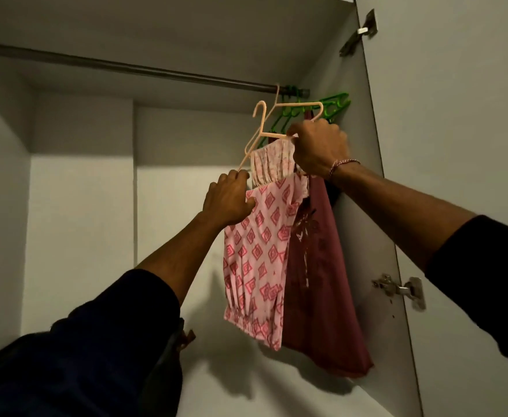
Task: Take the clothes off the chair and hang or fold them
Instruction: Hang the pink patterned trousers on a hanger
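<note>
Both hands are raised inside the wardrobe (81, 188), below the right end of the rail (126, 67). The left hand (228, 200) grips the low end of a peach hanger (261, 127) carrying a pink patterned garment (258, 251) — the right hand (318, 149) pinches its upper end, just beside a maroon garment (321, 296) and green hangers (334, 106).

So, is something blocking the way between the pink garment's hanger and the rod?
Nothing visible blocks it. The hanger's hook is below the rod, with bare rod above it. The green hangers and maroon garment hang to the right.
</note>
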{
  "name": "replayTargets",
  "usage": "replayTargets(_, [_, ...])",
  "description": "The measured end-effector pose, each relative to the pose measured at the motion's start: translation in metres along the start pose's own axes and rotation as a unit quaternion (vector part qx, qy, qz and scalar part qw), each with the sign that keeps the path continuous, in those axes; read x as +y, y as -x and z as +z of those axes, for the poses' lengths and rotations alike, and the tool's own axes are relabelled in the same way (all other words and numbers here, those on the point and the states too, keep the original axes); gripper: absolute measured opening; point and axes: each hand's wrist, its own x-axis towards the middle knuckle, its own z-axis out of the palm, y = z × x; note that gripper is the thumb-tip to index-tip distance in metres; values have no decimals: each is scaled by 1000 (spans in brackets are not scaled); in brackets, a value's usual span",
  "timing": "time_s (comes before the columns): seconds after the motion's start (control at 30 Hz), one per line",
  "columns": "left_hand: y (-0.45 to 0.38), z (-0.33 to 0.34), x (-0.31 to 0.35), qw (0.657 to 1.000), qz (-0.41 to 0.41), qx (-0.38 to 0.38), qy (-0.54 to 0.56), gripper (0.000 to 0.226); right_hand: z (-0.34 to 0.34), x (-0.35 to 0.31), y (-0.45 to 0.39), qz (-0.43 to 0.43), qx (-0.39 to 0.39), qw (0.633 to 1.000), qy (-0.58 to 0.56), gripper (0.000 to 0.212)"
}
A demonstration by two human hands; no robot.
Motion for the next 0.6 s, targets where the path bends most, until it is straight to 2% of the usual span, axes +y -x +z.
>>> replayTargets(0.27, [-95,23,-32,997,34,50,-52,51,47,15,-96,11,34,999,29,32])
replayTargets(0.6, [-204,59,-56,994,41,78,-67,52,102,51,-192,17,53,998,24,24])
